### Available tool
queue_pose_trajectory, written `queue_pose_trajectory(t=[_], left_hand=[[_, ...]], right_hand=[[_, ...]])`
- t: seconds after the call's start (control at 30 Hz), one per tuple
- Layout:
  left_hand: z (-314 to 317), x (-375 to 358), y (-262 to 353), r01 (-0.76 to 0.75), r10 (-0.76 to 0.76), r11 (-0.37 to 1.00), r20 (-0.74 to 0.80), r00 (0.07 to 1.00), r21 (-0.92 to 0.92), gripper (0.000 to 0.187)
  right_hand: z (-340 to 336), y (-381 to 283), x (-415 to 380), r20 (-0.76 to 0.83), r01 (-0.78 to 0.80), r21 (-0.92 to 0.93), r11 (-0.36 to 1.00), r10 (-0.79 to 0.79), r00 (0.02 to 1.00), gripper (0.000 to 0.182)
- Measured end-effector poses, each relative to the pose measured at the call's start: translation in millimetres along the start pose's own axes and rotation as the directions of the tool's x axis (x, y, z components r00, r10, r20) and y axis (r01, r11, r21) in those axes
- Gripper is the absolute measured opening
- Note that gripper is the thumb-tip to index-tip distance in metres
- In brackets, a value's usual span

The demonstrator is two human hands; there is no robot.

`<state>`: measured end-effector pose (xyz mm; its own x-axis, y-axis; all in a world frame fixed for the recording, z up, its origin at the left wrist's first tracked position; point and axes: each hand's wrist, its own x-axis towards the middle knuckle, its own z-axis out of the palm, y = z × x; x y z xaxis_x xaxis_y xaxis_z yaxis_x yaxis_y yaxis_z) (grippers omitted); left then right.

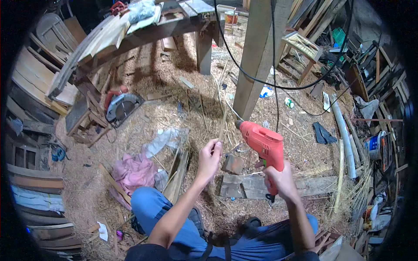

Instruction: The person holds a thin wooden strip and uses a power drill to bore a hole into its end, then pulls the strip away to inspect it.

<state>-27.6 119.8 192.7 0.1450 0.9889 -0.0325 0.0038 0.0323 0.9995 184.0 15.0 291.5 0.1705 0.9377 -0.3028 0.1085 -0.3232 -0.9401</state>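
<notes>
My right hand (282, 179) is wrapped round the handle of a red power drill (263, 138). The drill's chuck points up and to the left, close to the foot of a wooden post. In my left hand (210, 158) is a thin wooden stick (223, 124), pinched between thumb and fingers and standing nearly upright. The upper end of the stick is left of the drill's chuck, apart from it. Whether a bit sits in the chuck is too small to tell.
A square post (257, 56) rises ahead, with black cables hanging beside it. A circular saw (123, 108) lies at left, near a wooden workbench (152, 32). Shavings cover the floor, along with a pink cloth (136, 173) and a plank (287, 187). Scrap wood lines both sides.
</notes>
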Motion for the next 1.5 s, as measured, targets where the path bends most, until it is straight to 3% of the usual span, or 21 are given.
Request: queue_pose_trajectory(t=[0.03,0.1,0.2,0.37,0.57,0.77,0.8,0.9,0.93,1.0,1.13,1.23,1.37,1.5], left_hand=[[3.0,-0.5,16.3,-0.016,0.016,1.0,0.0,1.0,0.011,0.027],[7.8,-4.6,38.4,0.04,-0.033,0.985,0.043,0.999,-0.169,0.028],[7.4,-7.1,49.6,-0.016,0.027,0.981,0.052,0.998,-0.195,0.028],[16.4,-12.9,60.3,0.026,-0.011,0.946,0.048,0.999,-0.324,0.027],[23.0,-2.9,81.5,0.001,0.019,0.961,0.069,0.997,-0.278,0.025],[3.0,20.1,97.0,-0.119,0.136,0.981,0.106,0.985,-0.152,0.025],[0.7,22.7,96.2,-0.126,0.135,0.982,0.054,0.989,-0.141,0.025],[-2.8,18.2,90.0,-0.094,0.09,0.971,-0.028,0.996,-0.219,0.025],[-5.7,15.8,88.3,-0.113,0.109,0.975,-0.029,0.994,-0.192,0.025],[-12.6,14.9,84.5,-0.164,0.16,0.982,-0.048,0.986,-0.09,0.024],[-24.7,9.8,68.3,-0.2,0.187,0.97,-0.103,0.977,-0.141,0.02],[-23.1,6.8,69.7,-0.224,0.211,0.968,-0.119,0.97,-0.116,0.021],[-32.8,6.0,58.4,-0.23,0.213,0.966,-0.145,0.966,-0.117,0.021],[-35.3,15.1,50.2,-0.208,0.189,0.968,-0.14,0.972,-0.138,0.021]], right_hand=[[5.3,4.0,1.3,-0.019,0.101,0.031,0.994,-0.101,0.995,0.027],[11.0,7.9,-1.7,-0.043,0.101,0.169,0.98,-0.095,0.995,0.027],[15.7,7.4,0.2,-0.095,0.157,0.25,0.955,-0.137,0.986,0.027],[21.7,3.7,9.9,-0.053,0.165,0.225,0.96,-0.157,0.986,0.024],[18.8,-11.1,13.9,0.032,0.15,0.25,0.957,-0.163,0.986,0.023],[15.0,-18.8,17.9,0.025,0.285,0.328,0.901,-0.31,0.95,0.024],[15.9,-16.3,20.9,0.025,0.315,0.319,0.894,-0.34,0.94,0.024],[22.3,-24.3,16.4,0.033,0.311,0.279,0.908,-0.333,0.942,0.024],[20.6,-24.7,13.7,0.081,0.24,0.264,0.934,-0.269,0.96,0.025],[21.0,-21.9,12.7,0.093,0.28,0.201,0.939,-0.303,0.948,0.025],[32.9,-18.5,4.6,0.106,0.298,0.048,0.953,-0.302,0.947,0.024],[38.7,-7.9,3.8,0.087,0.356,0.06,0.933,-0.36,0.929,0.025],[38.2,-18.3,-3.5,0.093,0.241,0.078,0.967,-0.247,0.964,0.023],[39.0,-15.4,-2.3,0.107,0.234,0.195,0.952,-0.257,0.96,0.023]])
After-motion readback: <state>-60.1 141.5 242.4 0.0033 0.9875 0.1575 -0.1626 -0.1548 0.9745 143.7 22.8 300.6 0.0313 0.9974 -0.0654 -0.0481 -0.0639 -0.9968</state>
